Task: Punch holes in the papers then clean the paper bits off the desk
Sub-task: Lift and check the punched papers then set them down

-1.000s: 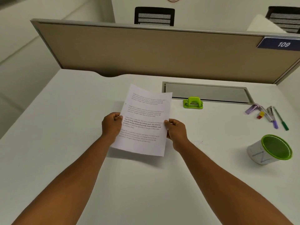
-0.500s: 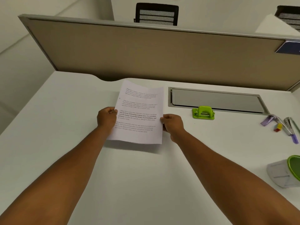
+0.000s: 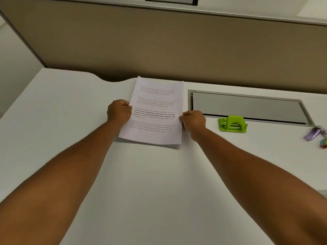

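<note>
Gripping the papers [image 3: 155, 110] at both long edges, the left hand [image 3: 118, 112] curls its fingers over the left margin while the right hand [image 3: 193, 121] pinches the right margin at about mid-height. Each hand is closed on the stack, one to a side. The lower edge of the sheets rests on or just above the white counter [image 3: 159, 191], with a thin shadow beneath it, and the top leans away toward the beige partition [image 3: 177, 46]. This two-sided hold looks meant to square the sheets against the surface so that their edges line up before they go into a punch; the layered edge at the bottom right corner suggests several sheets, though how many I cannot tell.

Off to the right, the green hole punch [image 3: 232, 124] sits on the counter, well apart from the papers and just in front of the grey cable hatch [image 3: 247, 106] set into the surface. It sits within easy reach of the right hand, which probably explains its spot. No holes show along the visible margins, apart from one tiny dark mark near the left edge that is too small to read, so punching seems not yet begun.

As for containers, the hatch lid lies shut and shows nothing inside. A purple item [image 3: 314, 134] and a small coloured block [image 3: 323, 144] lie loose at the far right edge.
</note>
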`<state>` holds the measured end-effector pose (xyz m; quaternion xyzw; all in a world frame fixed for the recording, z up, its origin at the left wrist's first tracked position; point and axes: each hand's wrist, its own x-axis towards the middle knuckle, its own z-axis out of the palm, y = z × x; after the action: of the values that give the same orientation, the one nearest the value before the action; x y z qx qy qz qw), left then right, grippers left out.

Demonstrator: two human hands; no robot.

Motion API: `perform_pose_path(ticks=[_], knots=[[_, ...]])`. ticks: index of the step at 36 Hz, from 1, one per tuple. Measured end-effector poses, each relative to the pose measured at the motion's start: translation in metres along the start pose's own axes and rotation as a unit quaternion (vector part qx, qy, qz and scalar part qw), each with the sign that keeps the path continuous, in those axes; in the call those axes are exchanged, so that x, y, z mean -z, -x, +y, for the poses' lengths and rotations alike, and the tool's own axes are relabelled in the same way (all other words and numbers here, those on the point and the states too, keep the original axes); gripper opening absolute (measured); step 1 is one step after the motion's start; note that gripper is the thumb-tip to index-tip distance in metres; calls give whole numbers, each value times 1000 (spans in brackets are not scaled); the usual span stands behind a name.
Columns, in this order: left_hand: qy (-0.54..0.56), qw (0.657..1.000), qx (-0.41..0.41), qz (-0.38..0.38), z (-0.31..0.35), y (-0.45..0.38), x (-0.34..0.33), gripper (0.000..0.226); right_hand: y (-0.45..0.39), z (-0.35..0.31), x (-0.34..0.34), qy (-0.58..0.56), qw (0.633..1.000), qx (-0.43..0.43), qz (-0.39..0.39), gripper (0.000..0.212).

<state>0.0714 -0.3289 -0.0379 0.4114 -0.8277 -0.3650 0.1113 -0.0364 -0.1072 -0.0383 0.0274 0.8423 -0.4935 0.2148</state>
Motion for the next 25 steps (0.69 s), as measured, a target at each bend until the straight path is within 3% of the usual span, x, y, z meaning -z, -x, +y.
perform_pose_path(ticks=[5, 8, 25], knots=[[-32, 999, -6, 8, -4, 0, -4, 24, 0, 2, -4, 55, 998, 36, 20, 10], [-42, 999, -11, 17, -5, -1, -5, 24, -3, 5, -7, 82, 994, 59, 30, 19], [-39, 996, -41, 66, -10, 7, -14, 27, 3, 9, -8, 121, 986, 93, 60, 20]])
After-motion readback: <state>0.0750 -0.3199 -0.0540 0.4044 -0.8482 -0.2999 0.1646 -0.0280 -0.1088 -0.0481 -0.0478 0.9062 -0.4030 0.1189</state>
